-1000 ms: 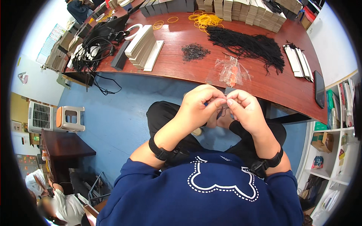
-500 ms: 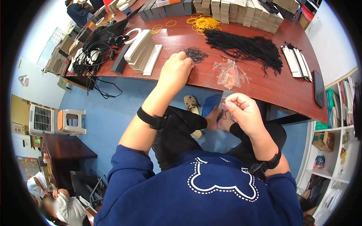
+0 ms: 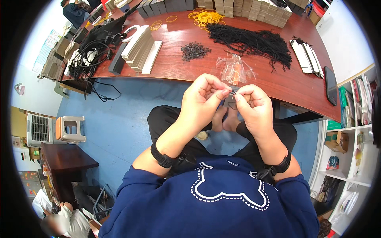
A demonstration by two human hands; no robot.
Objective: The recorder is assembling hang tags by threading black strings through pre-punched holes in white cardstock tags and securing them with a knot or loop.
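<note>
My left hand and my right hand meet just off the table's near edge, fingertips almost touching. A thin black cord is pinched in my right hand, and a dark loop of it seems to hang below. The left thumb and forefinger press together at the cord's end; whatever they hold is too small to make out. Beyond the hands lies a clear plastic bag with something orange in it. A pile of small black pieces sits farther left, and a long bundle of black cords lies behind.
On the table are yellow rubber bands, stacked grey cards, white strips and a phone. Black cables hang over its left part. A stool stands on the floor; shelves line the right.
My left hand has left the pile of small black pieces and come right and nearer, to my right hand. The right hand still pinches the cord. The whole view has shifted slightly.
</note>
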